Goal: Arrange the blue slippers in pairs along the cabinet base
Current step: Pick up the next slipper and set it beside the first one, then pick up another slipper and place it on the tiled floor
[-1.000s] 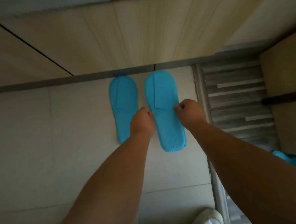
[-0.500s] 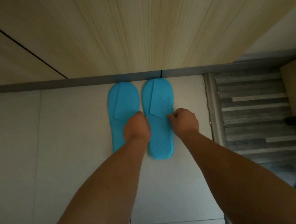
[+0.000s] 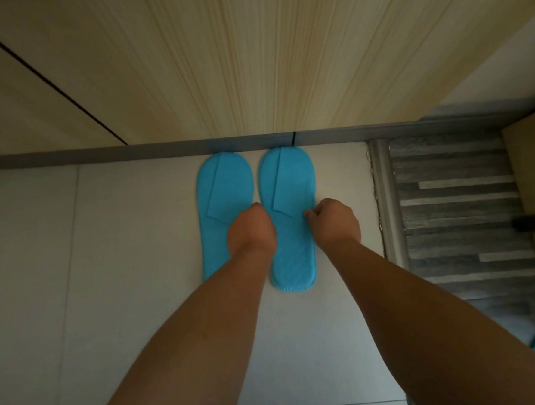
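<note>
From my feed I see pale floor tiles [image 3: 107, 274] under dim, even light. At twelve o'clock stands a light wood cabinet [image 3: 220, 64] with a dark door seam — its grey plinth [image 3: 100, 154] meets the floor. At three o'clock, a metal strip [image 3: 386, 201] borders grey striped flooring [image 3: 454, 209].

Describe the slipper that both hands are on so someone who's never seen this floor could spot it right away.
Find the grey cabinet base along the pale floor tiles. Two blue slippers lie toes against it; take the right slipper, nearer the striped grey mat. Unlike the left slipper, its whole heel shows, and the right hand pinches its edge.
</note>
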The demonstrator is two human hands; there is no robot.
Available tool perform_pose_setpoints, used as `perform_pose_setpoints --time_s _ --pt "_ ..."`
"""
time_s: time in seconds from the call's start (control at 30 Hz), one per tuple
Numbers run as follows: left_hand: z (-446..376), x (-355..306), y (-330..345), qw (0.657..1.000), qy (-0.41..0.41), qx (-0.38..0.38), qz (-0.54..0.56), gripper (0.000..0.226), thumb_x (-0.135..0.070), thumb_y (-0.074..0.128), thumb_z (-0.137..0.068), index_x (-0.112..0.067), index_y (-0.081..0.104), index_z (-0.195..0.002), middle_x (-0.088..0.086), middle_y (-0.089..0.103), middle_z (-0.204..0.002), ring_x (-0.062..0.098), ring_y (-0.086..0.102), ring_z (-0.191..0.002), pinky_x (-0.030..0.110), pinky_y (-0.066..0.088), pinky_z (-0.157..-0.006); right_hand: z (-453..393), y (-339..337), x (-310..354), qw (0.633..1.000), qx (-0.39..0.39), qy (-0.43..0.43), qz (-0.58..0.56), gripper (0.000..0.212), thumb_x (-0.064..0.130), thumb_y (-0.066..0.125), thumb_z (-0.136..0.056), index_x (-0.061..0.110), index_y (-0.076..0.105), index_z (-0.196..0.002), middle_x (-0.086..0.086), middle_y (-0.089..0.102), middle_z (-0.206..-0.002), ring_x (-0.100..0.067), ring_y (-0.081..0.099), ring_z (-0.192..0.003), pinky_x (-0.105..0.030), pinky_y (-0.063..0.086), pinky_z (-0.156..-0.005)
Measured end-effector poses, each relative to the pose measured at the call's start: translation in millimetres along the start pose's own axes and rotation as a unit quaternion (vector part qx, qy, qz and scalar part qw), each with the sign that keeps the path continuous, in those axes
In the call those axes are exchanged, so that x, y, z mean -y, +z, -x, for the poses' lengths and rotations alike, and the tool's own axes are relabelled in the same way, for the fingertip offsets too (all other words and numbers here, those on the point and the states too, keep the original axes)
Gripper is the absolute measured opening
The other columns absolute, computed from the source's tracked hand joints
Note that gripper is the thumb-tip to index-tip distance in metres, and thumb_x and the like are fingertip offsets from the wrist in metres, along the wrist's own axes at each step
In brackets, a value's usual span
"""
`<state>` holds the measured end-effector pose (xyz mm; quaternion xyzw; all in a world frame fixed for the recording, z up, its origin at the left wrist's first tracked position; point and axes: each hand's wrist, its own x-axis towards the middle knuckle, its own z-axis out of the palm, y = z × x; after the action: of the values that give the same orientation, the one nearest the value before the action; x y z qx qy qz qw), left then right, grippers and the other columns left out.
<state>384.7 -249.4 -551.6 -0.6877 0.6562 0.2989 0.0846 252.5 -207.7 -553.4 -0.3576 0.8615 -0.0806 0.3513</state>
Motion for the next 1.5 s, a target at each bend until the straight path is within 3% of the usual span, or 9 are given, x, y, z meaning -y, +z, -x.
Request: perform_pose_setpoints --time_s 0.4,0.57,0.67,0.73,0.83,0.93,1.03,1.17,1.5 --pt "4.5 -7.9 1.7 1.0 0.017 0.003 -0.019 0.021 -0.017 0.044 -0.096 -0.004 0.057 -0.107 0.018 0.065 -0.114 0.036 0.062 -0.107 0.04 0.048 -0.084 -2.0 -5.3 -5.5 1.0 -0.001 0.014 0.018 0.024 0.038 0.054 -0.092 0.015 0.061 -0.091 -0.005 0.063 -0.085 -0.024 0.061 -0.077 -0.033 0.046 -0.064" --pt "2.6 -6.5 2.1 1.0 0.021 0.0 -0.022 0.022 -0.019 0.043 -0.097 -0.005 0.057 -0.107 0.017 0.065 -0.114 0.036 0.062 -0.107 0.04 0.048 -0.083 -2.8 -6.1 -4.8 0.999 0.002 0.021 0.028 0.022 0.036 0.053 -0.092 0.015 0.058 -0.089 -0.004 0.061 -0.085 -0.022 0.057 -0.073 -0.031 0.041 -0.06" --pt "7.5 -8.7 -5.2 0.999 0.03 -0.004 -0.028 0.026 -0.023 0.042 -0.099 -0.004 0.056 -0.111 0.018 0.064 -0.116 0.036 0.061 -0.109 0.04 0.048 -0.084 2.3 -10.5 -1.1 0.998 -0.009 0.019 0.051 0.031 0.04 0.051 -0.093 0.012 0.058 -0.103 -0.009 0.062 -0.099 -0.027 0.06 -0.083 -0.034 0.045 -0.065" --pt "15.6 -11.3 -13.7 0.996 0.065 -0.018 -0.064 0.027 -0.024 0.042 -0.098 -0.004 0.055 -0.112 0.018 0.063 -0.116 0.037 0.061 -0.109 0.041 0.048 -0.084 13.3 -17.9 0.3 0.993 -0.04 -0.03 0.108 0.041 0.042 0.049 -0.094 0.009 0.055 -0.118 -0.012 0.055 -0.115 -0.031 0.058 -0.098 -0.039 0.049 -0.074" --pt "37.4 -13.1 -34.9 0.976 0.142 -0.039 -0.159 0.031 -0.027 0.041 -0.097 -0.007 0.053 -0.117 0.015 0.059 -0.119 0.036 0.055 -0.111 0.043 0.044 -0.085 41.7 -39.4 1.3 0.964 -0.079 -0.152 0.203 0.05 0.043 0.044 -0.096 0.011 0.047 -0.134 -0.013 0.046 -0.135 -0.032 0.045 -0.122 -0.045 0.041 -0.096" --pt "70.3 -16.9 -68.4 0.958 0.204 -0.037 -0.197 0.044 -0.034 0.04 -0.095 -0.012 0.046 -0.133 0.012 0.048 -0.139 0.033 0.043 -0.126 0.045 0.036 -0.098 74.6 -73.5 7.1 0.945 -0.063 -0.196 0.255 0.059 0.046 0.038 -0.098 0.015 0.03 -0.148 -0.011 0.026 -0.157 -0.031 0.02 -0.145 -0.046 0.017 -0.116" --pt "109.5 -30.2 -109.3 0.942 0.244 -0.005 -0.231 0.062 -0.041 0.032 -0.099 -0.014 0.017 -0.152 0.01 0.016 -0.161 0.031 0.014 -0.148 0.047 0.015 -0.119 112.0 -110.4 18.2 0.929 -0.051 -0.2 0.307 0.065 0.051 0.029 -0.099 0.017 0.016 -0.153 -0.009 0.009 -0.162 -0.03 0.003 -0.149 -0.048 0.002 -0.119" --pt "168.9 -61.4 -166.6 0.905 0.306 0.0 -0.295 0.068 -0.046 0.025 -0.1 -0.012 0.0 -0.154 0.011 -0.004 -0.163 0.032 -0.005 -0.15 0.051 0.001 -0.122 169.9 -170.6 32.0 0.921 -0.05 -0.197 0.333 0.069 0.054 0.024 -0.098 0.017 0.007 -0.154 -0.01 0.001 -0.163 -0.029 -0.004 -0.149 -0.05 -0.002 -0.12" --pt "245.2 -116.7 -233.7 0.857 0.411 0.012 -0.311 0.067 -0.042 0.03 -0.098 -0.008 0.01 -0.153 0.014 0.007 -0.163 0.032 0.001 -0.15 0.049 0.002 -0.122 264.4 -252.9 19.0 0.949 -0.069 -0.106 0.289 0.074 0.056 0.029 -0.096 0.017 0.007 -0.154 -0.009 0.003 -0.163 -0.029 -0.005 -0.149 -0.05 -0.002 -0.12"
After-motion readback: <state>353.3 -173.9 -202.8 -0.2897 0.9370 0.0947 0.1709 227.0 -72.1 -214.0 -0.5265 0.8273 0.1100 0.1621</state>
